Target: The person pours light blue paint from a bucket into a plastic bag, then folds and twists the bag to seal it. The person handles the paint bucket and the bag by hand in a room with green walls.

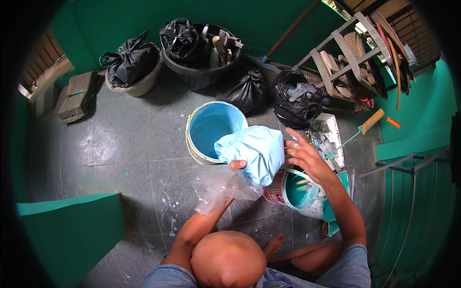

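Observation:
A bulging light-blue plastic bag (257, 151) hangs above the floor, its clear top (221, 185) loose and crumpled over my left forearm. My left hand (237, 164) is closed on the bag; its thumb shows on the near side and the other fingers are hidden beneath. At the bag's right side, my right hand (309, 158) has its fingers spread, their tips at or close to the plastic. Just beyond the bag stands a large round bucket (196, 144), blue inside, its right side partly covered by the bag.
Beside my right forearm are paint tubs (300, 204) with green paint and a brush. A paint tray (333, 127) and a roller (371, 122) lie farther right. Black bags, a black tub (201, 74) and a beige tub (144, 86) line the back, near a shoe rack (343, 72).

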Available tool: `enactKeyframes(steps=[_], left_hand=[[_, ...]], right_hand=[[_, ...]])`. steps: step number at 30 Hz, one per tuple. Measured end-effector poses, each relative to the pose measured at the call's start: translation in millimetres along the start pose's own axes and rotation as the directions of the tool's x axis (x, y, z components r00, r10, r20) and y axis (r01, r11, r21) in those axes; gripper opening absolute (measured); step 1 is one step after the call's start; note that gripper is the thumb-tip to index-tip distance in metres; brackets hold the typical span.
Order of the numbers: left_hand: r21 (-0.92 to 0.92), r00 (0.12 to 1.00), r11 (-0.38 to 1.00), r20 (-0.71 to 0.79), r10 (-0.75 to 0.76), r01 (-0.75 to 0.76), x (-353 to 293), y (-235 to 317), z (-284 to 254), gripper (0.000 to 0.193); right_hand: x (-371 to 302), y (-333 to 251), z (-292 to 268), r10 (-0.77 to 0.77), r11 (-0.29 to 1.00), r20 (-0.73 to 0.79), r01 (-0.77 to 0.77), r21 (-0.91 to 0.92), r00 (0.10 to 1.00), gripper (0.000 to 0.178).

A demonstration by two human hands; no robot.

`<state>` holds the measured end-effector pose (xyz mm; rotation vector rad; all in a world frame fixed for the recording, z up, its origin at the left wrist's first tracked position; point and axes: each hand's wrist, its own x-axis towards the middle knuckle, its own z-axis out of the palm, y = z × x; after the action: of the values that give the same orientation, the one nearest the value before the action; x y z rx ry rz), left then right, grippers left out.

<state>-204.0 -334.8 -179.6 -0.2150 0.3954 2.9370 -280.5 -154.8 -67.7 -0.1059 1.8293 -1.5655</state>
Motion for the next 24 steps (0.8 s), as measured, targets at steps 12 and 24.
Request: enactKeyframes(steps=[12, 24], left_hand=[[-0.161, 0.988, 0.986, 0.144, 0.060, -0.036, -3.5, 5.5, -0.2, 0.085], [-0.102, 1.000, 0.995, -0.015, 0.008, -0.010, -9.8, 0.1, 13.1, 0.088]], right_hand=[[28.2, 10.0, 3.5, -0.069, 0.983, 0.058, 0.058, 0.172, 0.996, 0.044], [38.0, -13.3, 17.2, -0.440, 0.869, -0.077, 0.403, -0.287, 0.895, 0.046]])
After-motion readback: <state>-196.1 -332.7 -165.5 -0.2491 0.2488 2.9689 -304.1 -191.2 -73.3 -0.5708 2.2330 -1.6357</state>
